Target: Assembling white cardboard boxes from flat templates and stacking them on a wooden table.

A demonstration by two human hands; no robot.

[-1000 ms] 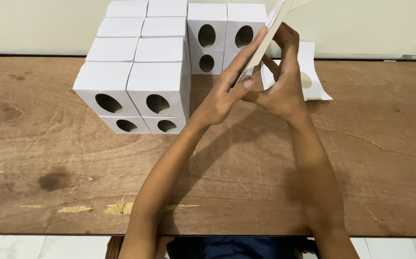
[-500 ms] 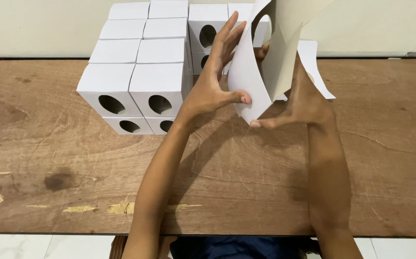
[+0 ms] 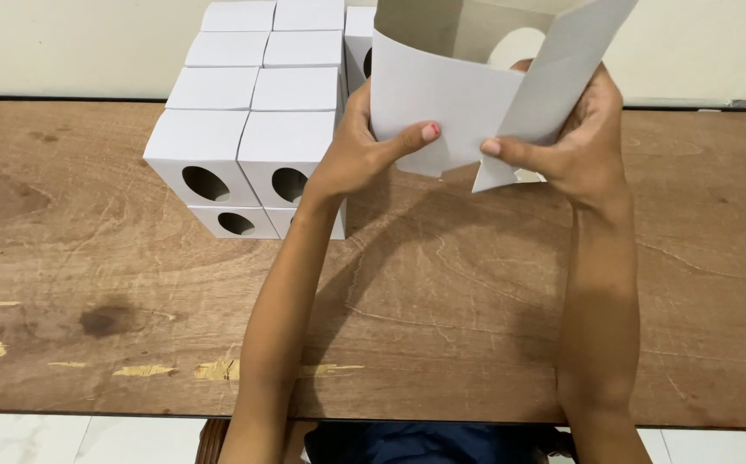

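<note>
I hold a white cardboard box blank (image 3: 450, 94) up in front of me, partly opened into a sleeve, its grey inside and an oval cut-out showing at the top. My left hand (image 3: 364, 146) grips its left panel, thumb pressed on the front. My right hand (image 3: 575, 142) grips the right panel, thumb on the front flap. Both hands hover above the wooden table (image 3: 442, 292).
A stack of folded white boxes with oval holes (image 3: 244, 129) stands at the back left of the table, several rows deep and two layers high. More white boxes sit behind the held blank. A pale wall runs along the table's far edge.
The flat blank has been raised closer to the camera and spread open into a sleeve shape. Both hands moved up and apart with it.
</note>
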